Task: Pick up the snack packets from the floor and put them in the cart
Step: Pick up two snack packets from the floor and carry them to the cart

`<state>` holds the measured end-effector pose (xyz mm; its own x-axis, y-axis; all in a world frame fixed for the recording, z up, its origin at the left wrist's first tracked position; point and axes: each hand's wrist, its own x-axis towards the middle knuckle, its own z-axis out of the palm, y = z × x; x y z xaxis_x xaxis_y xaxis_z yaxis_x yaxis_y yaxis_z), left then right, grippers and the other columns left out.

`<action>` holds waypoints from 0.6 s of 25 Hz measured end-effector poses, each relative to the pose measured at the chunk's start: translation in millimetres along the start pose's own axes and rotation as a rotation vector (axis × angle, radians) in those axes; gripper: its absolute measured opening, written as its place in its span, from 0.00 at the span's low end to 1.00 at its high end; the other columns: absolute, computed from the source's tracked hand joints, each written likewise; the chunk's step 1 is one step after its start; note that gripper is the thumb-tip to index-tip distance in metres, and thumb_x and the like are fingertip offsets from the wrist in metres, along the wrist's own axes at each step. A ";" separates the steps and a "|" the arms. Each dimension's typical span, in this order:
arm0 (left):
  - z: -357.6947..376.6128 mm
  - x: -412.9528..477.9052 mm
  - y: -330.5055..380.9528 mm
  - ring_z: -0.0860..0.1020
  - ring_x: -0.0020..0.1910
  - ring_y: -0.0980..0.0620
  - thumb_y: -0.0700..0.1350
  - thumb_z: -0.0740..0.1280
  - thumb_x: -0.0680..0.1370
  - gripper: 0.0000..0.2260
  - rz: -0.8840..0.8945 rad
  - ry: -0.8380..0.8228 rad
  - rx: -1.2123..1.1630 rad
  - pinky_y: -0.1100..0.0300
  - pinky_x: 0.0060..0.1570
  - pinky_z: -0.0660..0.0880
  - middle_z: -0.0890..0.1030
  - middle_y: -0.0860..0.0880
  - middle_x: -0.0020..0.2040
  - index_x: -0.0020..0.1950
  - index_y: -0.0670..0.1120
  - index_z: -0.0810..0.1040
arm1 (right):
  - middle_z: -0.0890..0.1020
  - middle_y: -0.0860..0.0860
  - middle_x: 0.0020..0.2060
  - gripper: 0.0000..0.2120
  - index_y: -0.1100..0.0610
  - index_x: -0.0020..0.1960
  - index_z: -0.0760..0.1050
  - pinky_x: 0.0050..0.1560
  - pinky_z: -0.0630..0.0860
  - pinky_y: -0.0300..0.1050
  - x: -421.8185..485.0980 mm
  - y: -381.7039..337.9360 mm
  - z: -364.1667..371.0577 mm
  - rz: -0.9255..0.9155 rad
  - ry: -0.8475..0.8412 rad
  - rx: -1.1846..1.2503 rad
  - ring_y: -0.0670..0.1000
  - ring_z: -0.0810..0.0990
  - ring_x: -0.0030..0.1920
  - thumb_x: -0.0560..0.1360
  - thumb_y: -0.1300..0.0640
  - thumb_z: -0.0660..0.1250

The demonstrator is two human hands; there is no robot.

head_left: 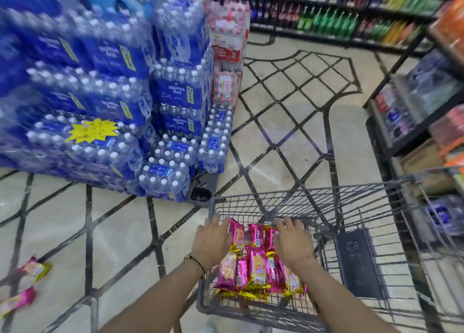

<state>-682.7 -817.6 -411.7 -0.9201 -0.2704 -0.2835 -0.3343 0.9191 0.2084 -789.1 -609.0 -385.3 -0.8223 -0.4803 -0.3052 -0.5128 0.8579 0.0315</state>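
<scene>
Several pink and yellow snack packets [256, 267] lie in a heap inside the grey wire cart [276, 197] at the bottom middle. My left hand [213, 242] hovers with spread fingers over the left side of the heap, and my right hand [293, 242] is spread over its right side. Neither hand grips a packet. Two more pink packets lie on the floor at the far left: one [34, 270] higher up, one [17, 301] near the bottom edge.
Tall stacks of blue bottled-water packs [105, 101] rise to the left of the cart. Shelves of goods [426, 111] line the right side, and drink shelves [339, 13] run along the back. Tiled floor [288, 121] stretches ahead of the cart.
</scene>
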 end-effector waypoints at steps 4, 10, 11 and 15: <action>-52.4 -25.3 -32.5 0.69 0.68 0.44 0.55 0.54 0.82 0.22 -0.044 0.111 -0.029 0.46 0.62 0.71 0.67 0.45 0.73 0.75 0.50 0.63 | 0.70 0.53 0.70 0.23 0.52 0.74 0.62 0.63 0.73 0.56 3.5 -46.3 -59.1 -0.092 0.077 -0.049 0.58 0.67 0.68 0.81 0.50 0.55; -98.2 -90.2 -80.0 0.69 0.66 0.45 0.55 0.55 0.79 0.21 -0.255 0.246 -0.105 0.49 0.60 0.70 0.70 0.48 0.68 0.72 0.52 0.65 | 0.70 0.52 0.68 0.20 0.52 0.70 0.65 0.60 0.73 0.55 5.3 -124.1 -121.2 -0.333 0.165 -0.080 0.57 0.67 0.66 0.78 0.52 0.58; -102.6 -107.6 -89.6 0.70 0.65 0.45 0.55 0.55 0.79 0.21 -0.313 0.270 -0.110 0.49 0.59 0.70 0.71 0.48 0.67 0.71 0.52 0.66 | 0.71 0.52 0.68 0.20 0.51 0.69 0.65 0.60 0.73 0.55 5.9 -142.3 -126.1 -0.390 0.172 -0.085 0.58 0.68 0.66 0.78 0.52 0.58; -112.9 -183.8 -130.4 0.69 0.66 0.44 0.55 0.55 0.79 0.22 -0.539 0.346 -0.112 0.47 0.60 0.69 0.71 0.46 0.68 0.72 0.50 0.67 | 0.71 0.51 0.67 0.22 0.52 0.71 0.66 0.60 0.73 0.56 -7.0 -223.3 -140.0 -0.622 0.199 -0.116 0.58 0.68 0.67 0.78 0.50 0.58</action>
<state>-493.1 -920.1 -281.1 -0.6236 -0.7793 -0.0614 -0.7696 0.5982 0.2232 -703.4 -822.7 -257.0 -0.3883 -0.9139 -0.1180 -0.9209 0.3897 0.0123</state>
